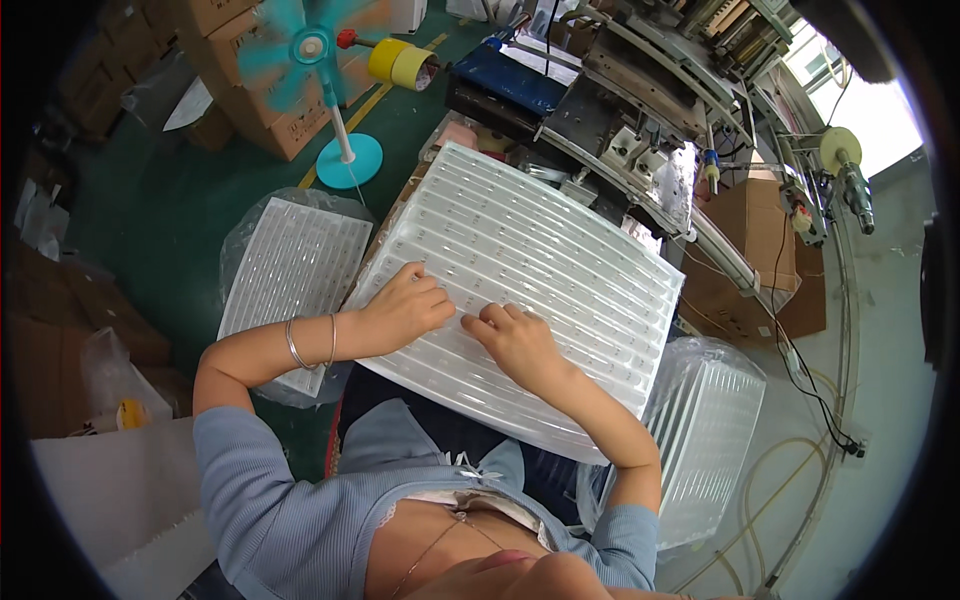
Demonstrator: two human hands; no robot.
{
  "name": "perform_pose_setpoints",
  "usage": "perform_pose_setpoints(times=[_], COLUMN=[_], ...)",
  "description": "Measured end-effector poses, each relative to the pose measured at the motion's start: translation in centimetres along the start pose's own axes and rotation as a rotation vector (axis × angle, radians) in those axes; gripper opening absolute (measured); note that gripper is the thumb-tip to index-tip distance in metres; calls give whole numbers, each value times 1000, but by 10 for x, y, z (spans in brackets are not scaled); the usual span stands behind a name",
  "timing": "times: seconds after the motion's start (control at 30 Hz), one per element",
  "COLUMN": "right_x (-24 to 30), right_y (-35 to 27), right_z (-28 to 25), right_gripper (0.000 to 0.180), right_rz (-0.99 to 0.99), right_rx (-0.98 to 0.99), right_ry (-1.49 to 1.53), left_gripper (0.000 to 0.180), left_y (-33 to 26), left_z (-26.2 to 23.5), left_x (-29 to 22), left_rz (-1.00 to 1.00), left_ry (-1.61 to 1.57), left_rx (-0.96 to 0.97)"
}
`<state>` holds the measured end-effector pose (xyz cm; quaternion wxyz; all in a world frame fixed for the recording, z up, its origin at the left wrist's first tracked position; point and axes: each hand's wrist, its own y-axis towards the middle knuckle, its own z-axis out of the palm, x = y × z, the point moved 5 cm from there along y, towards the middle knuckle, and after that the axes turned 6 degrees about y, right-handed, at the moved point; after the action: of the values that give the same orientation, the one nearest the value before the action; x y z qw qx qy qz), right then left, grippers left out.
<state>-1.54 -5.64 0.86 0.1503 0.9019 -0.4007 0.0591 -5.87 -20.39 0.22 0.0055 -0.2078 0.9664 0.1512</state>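
Note:
A large white plastic tray [540, 205] with long parallel ribs lies across the work surface in front of me. Rows of tiny pieces, too small to name, sit along its channels. Over the near left part of the tray, my left hand [408, 312] is closed, its fingers curled inward. Just to its right, my right hand [518, 346] has its thumb and fingers drawn together, close above the tray. Whatever either hand pinches is too small or hidden to make out. A narrow gap separates the two hands.
Another ribbed tray in clear plastic [295, 262] stands at left, and a bagged stack of trays [708, 440] at right. A turquoise fan [348, 160] is on the green floor. Metal machinery [625, 150] borders the far side. Cardboard boxes [755, 225] stand behind right.

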Motion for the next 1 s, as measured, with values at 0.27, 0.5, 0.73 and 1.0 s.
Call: perform_pose_setpoints(times=[0.27,0.5,0.73,1.0], right_x=[-34,-112,-154,-189], right_y=[8,-17,-41,-45], right_z=[-71,-65,-66,-121], right_gripper=[22,21,13,24], right_rz=[233,536,654,578], right_rx=[-279,-567,-758,-890], right_ry=[452,763,1031,575], left_gripper=[19,21,27,39], left_y=[17,89,146,270], left_z=[-34,-65,-45,-40], left_x=[17,53,67,69], left_rz=[-101,-220,-224,-175], left_ry=[-41,-130,-71,238], left_rx=[-151,-411,-600,-779])
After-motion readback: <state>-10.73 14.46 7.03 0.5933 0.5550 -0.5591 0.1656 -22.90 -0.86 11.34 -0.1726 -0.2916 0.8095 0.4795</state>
